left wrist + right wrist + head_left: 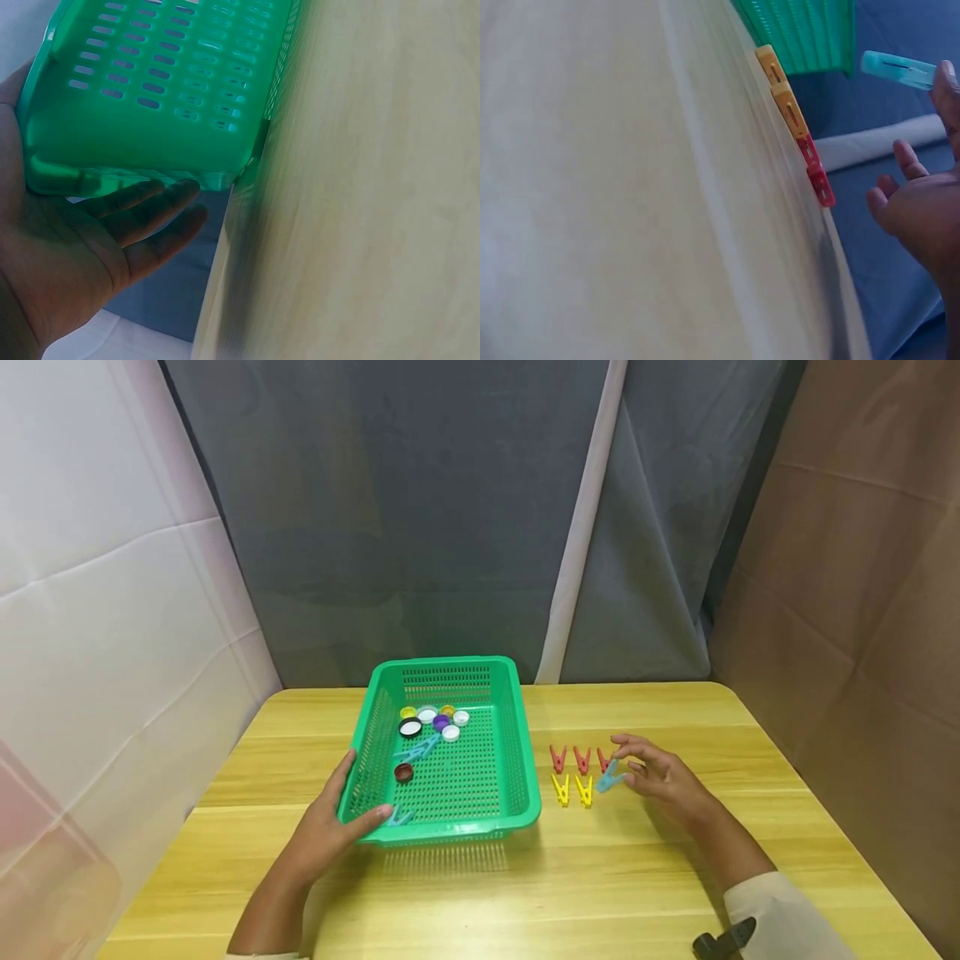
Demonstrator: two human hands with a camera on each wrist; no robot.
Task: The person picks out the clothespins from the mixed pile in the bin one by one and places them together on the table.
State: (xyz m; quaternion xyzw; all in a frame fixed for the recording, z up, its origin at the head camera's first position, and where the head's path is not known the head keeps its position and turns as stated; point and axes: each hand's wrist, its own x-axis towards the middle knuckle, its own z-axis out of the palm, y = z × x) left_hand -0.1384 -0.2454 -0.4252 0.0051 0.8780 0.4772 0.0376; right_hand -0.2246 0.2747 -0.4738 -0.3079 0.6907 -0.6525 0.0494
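Observation:
My left hand [318, 831] holds the green plastic basket [531, 793] by its near left corner, thumb over the rim and fingers along the outside. Several bottle caps, among them a purple cap [441, 723] and a dark red cap [403, 772], lie inside. Light blue clothespins [420, 749] are in there too, one partly behind my thumb. To the right of the basket, my right hand [663, 777] pinches another light blue clothespin [608, 777] between thumb and fingertips. The right wrist view shows that clothespin [896, 69] raised off the tabletop.
Red clothespins [582, 760] form a row on the wooden table [450, 918], between basket and right hand. Yellow clothespins [584, 791] make a second row nearer me. A grey curtain [412, 527] hangs behind the table, with a white cloth [112, 527] on the left.

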